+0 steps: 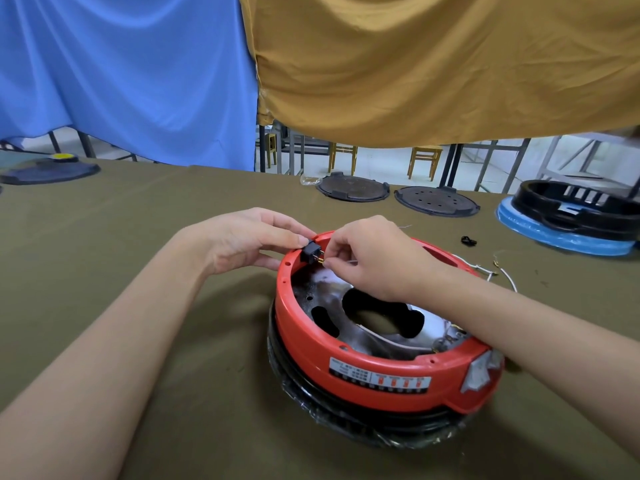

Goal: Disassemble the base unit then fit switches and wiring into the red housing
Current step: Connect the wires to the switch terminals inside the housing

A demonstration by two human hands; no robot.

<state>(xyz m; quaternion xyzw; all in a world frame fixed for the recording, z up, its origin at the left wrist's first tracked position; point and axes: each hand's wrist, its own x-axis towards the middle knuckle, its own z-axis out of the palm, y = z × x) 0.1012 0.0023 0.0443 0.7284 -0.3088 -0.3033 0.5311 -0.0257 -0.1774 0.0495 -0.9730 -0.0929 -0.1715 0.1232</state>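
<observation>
One red housing [367,355] sits nearest me on the desk [121,271], stacked on a black ring; at its far rim my left hand [249,240] pinches one black switch [309,252]; my right hand [367,258], fingertips pressed together, pinches at its brass terminals; beyond lie white wires [502,271], two dark round plates [352,187] and one black base on blue [568,220].

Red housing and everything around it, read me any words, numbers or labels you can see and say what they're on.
None can be read.
Label on the red housing: rows of white and red print, too blurred to read.
No other text shows.
</observation>
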